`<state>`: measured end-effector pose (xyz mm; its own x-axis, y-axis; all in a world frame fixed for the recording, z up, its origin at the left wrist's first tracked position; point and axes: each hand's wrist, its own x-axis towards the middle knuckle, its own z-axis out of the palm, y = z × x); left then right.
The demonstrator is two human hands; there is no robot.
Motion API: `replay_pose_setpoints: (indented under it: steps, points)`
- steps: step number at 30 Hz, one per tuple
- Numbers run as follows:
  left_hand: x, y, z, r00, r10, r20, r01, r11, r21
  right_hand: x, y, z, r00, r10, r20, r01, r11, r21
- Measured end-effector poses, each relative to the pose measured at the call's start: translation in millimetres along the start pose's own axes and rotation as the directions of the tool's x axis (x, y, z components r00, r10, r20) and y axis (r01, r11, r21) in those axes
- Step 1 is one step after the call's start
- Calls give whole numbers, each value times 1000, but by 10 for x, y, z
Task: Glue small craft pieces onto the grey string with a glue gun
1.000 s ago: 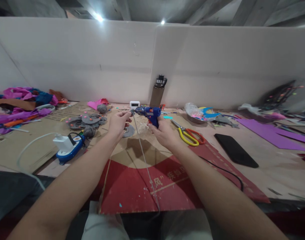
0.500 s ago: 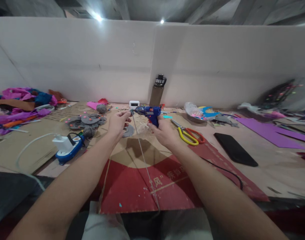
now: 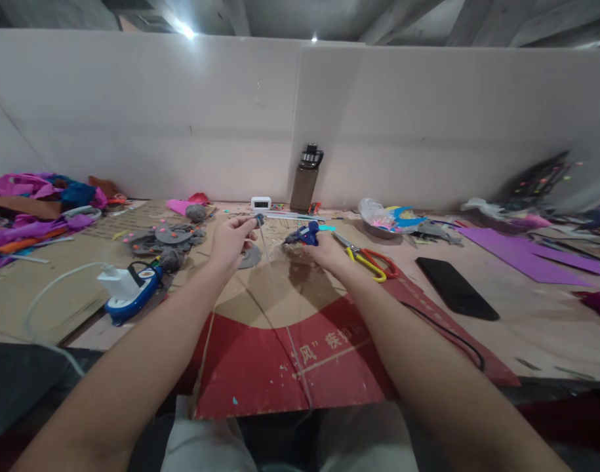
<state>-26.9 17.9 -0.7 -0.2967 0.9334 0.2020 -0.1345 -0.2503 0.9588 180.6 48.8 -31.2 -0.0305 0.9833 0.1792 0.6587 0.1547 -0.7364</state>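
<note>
My left hand (image 3: 233, 242) is closed in a pinch on a small dark grey piece (image 3: 259, 219), from which a strand of grey yarn (image 3: 290, 341) runs down toward my lap. My right hand (image 3: 328, 251) grips a blue glue gun (image 3: 307, 234), its nozzle pointing left and low over the cardboard. Below the left fingers, a flat grey felt disc (image 3: 250, 257) lies on the red and brown cardboard sheet (image 3: 260, 373). Scissors with yellow and red handles (image 3: 373, 261) lie just right of my right hand.
At left are a blue-and-white power strip (image 3: 135, 298), a pile of grey felt pieces (image 3: 157, 239) and coloured scraps (image 3: 39, 203). A bottle (image 3: 304, 183) and small clock (image 3: 261, 203) stand behind. On the right are a bowl (image 3: 381, 226), a black phone (image 3: 457, 288) and purple sheets (image 3: 520, 252).
My right hand has lowered the glue gun and drawn it away from the grey piece, tilting its nozzle downward. The left hand keeps its pinch in nearly the same place.
</note>
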Motion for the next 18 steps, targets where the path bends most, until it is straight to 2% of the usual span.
replay_pose_setpoints:
  steps: [2, 4, 6, 8, 10, 12, 13, 14, 16, 18]
  points:
    - [-12, -3, 14, 1000, 23, 5, -23, 999, 29, -4, 11, -51, 998, 13, -60, -27, 970, -240]
    - [-38, 8, 29, 997, 70, 7, -71, 993, 90, -41, -40, -83, 976, -75, -206, -2, 937, -350]
    - [-78, 32, 45, 987, 156, 20, -157, 965, 212, -98, -147, -63, 949, -158, -274, 100, 972, -213]
    - [-124, 60, 62, 963, 265, 55, -266, 891, 368, -166, -292, 20, 968, -157, -193, 188, 970, 155]
    - [-161, 76, 78, 930, 356, 95, -357, 807, 470, -235, -442, 136, 991, -111, -79, 136, 834, 535]
    - [-181, 74, 90, 900, 413, 140, -425, 758, 495, -293, -560, 239, 991, -125, 50, 43, 647, 761]
    - [-185, 67, 95, 890, 427, 158, -446, 745, 496, -314, -599, 274, 985, -142, 93, 10, 595, 804]
    - [-187, 58, 99, 887, 430, 167, -452, 742, 494, -328, -623, 295, 984, -151, 99, 8, 583, 813]
    - [-194, 45, 110, 905, 389, 170, -421, 773, 474, -337, -631, 300, 986, -166, 33, 83, 640, 764]
    - [-207, 39, 125, 939, 302, 162, -343, 842, 417, -324, -605, 274, 975, -208, -83, 210, 719, 662]
